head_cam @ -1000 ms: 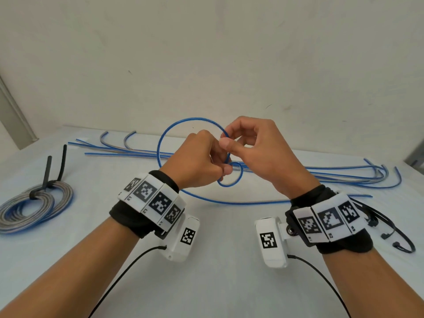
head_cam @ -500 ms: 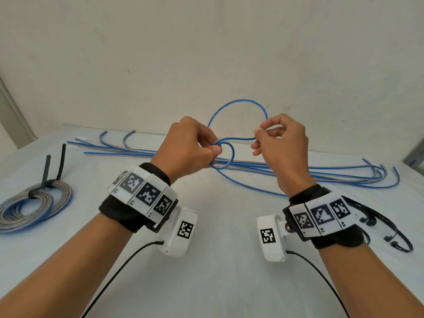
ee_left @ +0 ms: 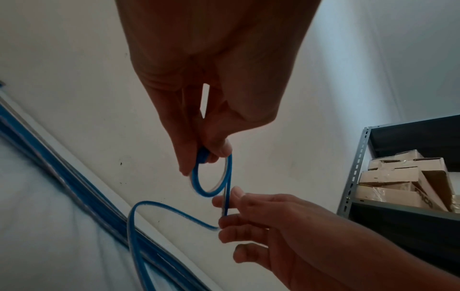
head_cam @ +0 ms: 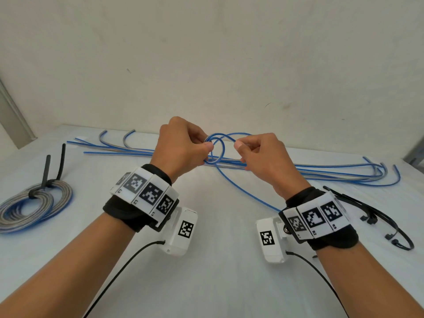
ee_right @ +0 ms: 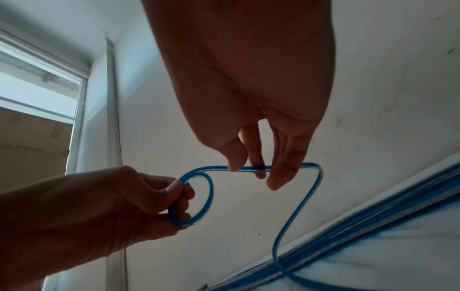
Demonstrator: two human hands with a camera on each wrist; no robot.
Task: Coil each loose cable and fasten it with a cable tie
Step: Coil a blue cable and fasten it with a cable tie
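My left hand (head_cam: 183, 148) pinches the small blue coil (head_cam: 214, 150); my right hand (head_cam: 259, 154) pinches the cable just beside it. I'm mid-coiling. Next, lay another loop onto the coil.

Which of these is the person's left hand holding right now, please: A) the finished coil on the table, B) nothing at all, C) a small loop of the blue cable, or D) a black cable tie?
C: the left hand pinches a small loop of the blue cable between thumb and fingers, while the right hand holds the cable's next stretch; the finished coil and the cable ties lie untouched on the table.
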